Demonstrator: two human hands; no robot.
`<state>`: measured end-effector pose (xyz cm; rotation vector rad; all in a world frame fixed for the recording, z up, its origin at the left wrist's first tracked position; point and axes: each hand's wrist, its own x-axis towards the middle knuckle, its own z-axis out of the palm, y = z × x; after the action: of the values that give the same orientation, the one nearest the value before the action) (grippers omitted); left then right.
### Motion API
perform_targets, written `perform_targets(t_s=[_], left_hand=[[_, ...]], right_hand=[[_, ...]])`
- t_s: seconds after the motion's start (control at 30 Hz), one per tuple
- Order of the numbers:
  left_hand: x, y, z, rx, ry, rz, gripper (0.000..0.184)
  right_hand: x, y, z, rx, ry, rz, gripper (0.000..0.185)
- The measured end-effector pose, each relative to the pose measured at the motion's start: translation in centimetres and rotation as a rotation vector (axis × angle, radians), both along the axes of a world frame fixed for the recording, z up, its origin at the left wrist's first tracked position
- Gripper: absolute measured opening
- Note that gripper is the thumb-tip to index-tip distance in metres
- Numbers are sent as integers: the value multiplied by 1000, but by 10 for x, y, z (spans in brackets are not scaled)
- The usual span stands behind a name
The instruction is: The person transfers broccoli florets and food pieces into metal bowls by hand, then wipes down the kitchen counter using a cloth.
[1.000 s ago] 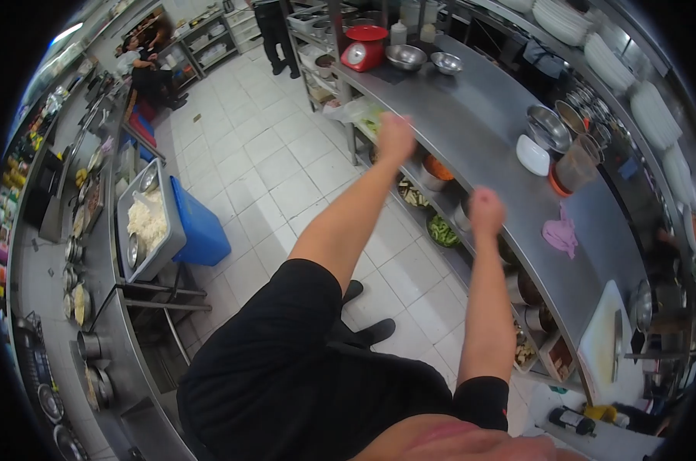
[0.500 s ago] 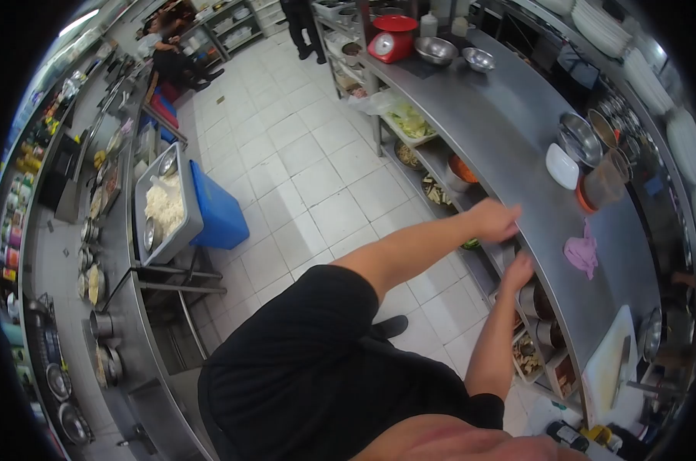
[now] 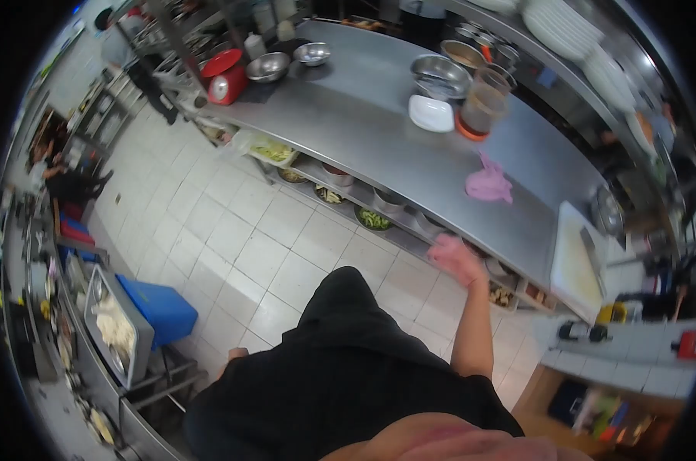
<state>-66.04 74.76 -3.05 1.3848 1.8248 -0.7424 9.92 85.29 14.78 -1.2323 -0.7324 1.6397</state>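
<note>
My right hand point(image 3: 457, 260) is in front of the steel counter point(image 3: 409, 165), by its front edge and the shelf below. Its fingers look apart and hold nothing, though motion blurs them. Only a small bit of my left hand point(image 3: 237, 353) shows, low beside my dark clothing; its fingers are hidden. On the counter beyond my right hand lies a crumpled pink cloth point(image 3: 488, 182). A white cutting board point(image 3: 569, 257) with a knife point(image 3: 591, 252) on it rests at the right end.
Under the counter, shelves hold metal pots and a bowl of green vegetables point(image 3: 373, 218). A red scale point(image 3: 225, 79), steel bowls point(image 3: 268, 67), a white dish point(image 3: 431, 114) and a jug point(image 3: 484, 107) stand on top. A blue bin point(image 3: 160, 307) is left; people are far off.
My view has swung to the right. My left hand has gone from the counter edge down to my side, and my right hand has drawn back from the edge.
</note>
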Motion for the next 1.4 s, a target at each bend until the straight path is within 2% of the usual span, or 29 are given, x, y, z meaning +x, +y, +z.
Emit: perform_targets(t_s=[0.03, 0.07, 0.13, 0.2, 0.23, 0.27, 0.3, 0.33, 0.37, 0.4, 0.43, 0.47, 0.53, 0.57, 0.6, 0.63, 0.67, 0.73, 0.77, 0.83, 0.9, 0.93, 1.0, 1.1, 1.2, 1.3, 1.37, 1.4], left_hand=[[1, 7, -4, 17, -66, -6, 32], [7, 20, -8, 53, -146, -29, 27], [28, 70, -29, 247, -378, -263, 17], [65, 138, -64, 561, -539, -539, 10], [120, 198, -81, 556, -377, -317, 24], [179, 249, -54, 549, -225, -87, 40], [224, 299, -67, 714, -308, 364, 51], [254, 362, -96, 939, -646, 436, 60], [286, 419, -90, 1022, -645, 408, 66], [321, 468, -42, 1103, -640, 377, 75], [350, 497, 4, 1124, -852, 763, 89], [360, 512, 61, 1095, -804, 773, 89], [391, 552, 150, 1050, -774, 771, 89], [403, 562, 183, 934, -571, 868, 87], [411, 574, 195, 812, -366, 954, 84], [415, 584, 172, 910, -307, 966, 78], [419, 585, 166, 902, -301, 971, 78], [420, 582, 162, 1053, -277, 964, 78], [420, 582, 162, 1037, -257, 971, 78], [422, 587, 166, 1034, -226, 962, 78], [421, 590, 170, 1029, -208, 962, 78], [427, 586, 168, 1049, -197, 958, 78], [433, 583, 166, 1039, -160, 947, 78], [430, 590, 174, 1054, -113, 949, 78], [436, 593, 175, 1034, -110, 914, 80], [427, 594, 165, 948, -111, 874, 87], [396, 599, 145, 748, -237, 641, 91], [376, 603, 167, 583, -215, 393, 98]], right_hand=[[27, 33, 20, 146, 54, -64, 57], [48, 70, 30, 272, -115, -226, 53], [83, 137, 57, 294, -513, -367, 50], [94, 177, 54, 116, -1096, -285, 48], [97, 193, 47, 24, -1378, -211, 48], [112, 198, 19, -38, -1672, -111, 48], [154, 213, -50, -89, -2023, 93, 51], [144, 210, -56, 27, -2192, -138, 54], [123, 208, -5, -3, -2163, 78, 51], [133, 220, 1, 39, -2122, -16, 48], [152, 223, 6, -80, -1644, -150, 47], [171, 227, 4, -160, -1492, -168, 55], [147, 230, 28, -297, -1640, -153, 53], [139, 225, 13, -313, -1635, -158, 53], [135, 220, -9, -194, -1777, -236, 51], [128, 219, -25, -61, -1915, -309, 48], [120, 217, -38, -63, -1917, -296, 48], [102, 217, -60, 224, -1912, -174, 45], [99, 225, -99, 429, -1590, -226, 41], [74, 238, -131, 449, -950, -273, 36], [-1, 283, -61, 494, -1152, 3, 36], [-24, 305, -25, 687, -1626, 328, 40], [-46, 353, -28, 908, -1387, 270, 42], [-65, 430, -31, 1081, -1263, 327, 40], [-80, 481, -27, 1034, -1234, 266, 37], [-96, 486, -30, 967, -1247, 182, 35], [-96, 497, -28, 962, -1300, 96, 34], [-95, 495, -28, 967, -1292, 104, 32]])
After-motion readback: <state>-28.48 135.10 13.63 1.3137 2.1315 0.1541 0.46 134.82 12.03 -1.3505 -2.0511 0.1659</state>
